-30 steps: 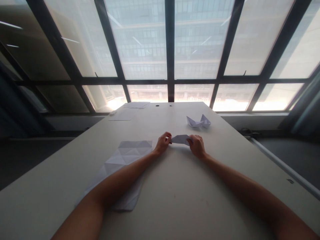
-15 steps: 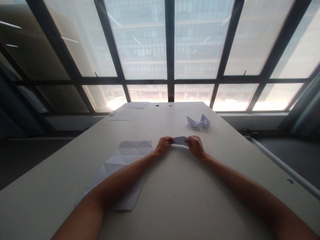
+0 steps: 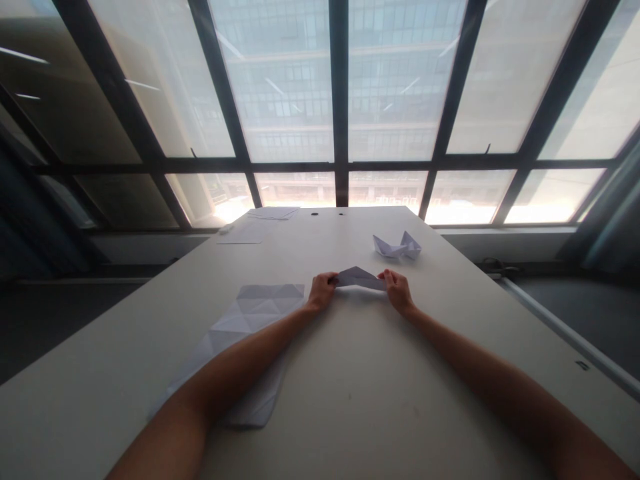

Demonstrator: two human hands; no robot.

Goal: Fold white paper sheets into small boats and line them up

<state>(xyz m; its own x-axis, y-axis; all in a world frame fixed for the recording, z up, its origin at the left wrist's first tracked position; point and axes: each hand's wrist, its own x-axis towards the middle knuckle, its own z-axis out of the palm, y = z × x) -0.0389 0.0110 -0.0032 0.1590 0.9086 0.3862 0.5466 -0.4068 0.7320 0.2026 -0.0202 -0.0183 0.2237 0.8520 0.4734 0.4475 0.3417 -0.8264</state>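
Note:
A folded piece of white paper (image 3: 357, 276), wide with a raised peak in its middle, is stretched between my two hands just above the table. My left hand (image 3: 324, 289) pinches its left end. At the other end, the fingers of my right hand (image 3: 397, 288) are closed on the paper. A folded paper boat (image 3: 397, 247) stands beyond my right hand, apart from it. Under my left forearm lies a large creased sheet of paper (image 3: 260, 308), partly hidden by the arm.
The white table (image 3: 360, 387) runs away toward a wall of windows with dark frames (image 3: 341, 120). Flat paper sheets (image 3: 243, 233) lie at its far left. Dark curtains (image 3: 40, 220) hang at the sides.
My hands have moved a little apart. The folded paper between them has opened out wider and now shows a peaked middle. The boat and the creased sheet have stayed put.

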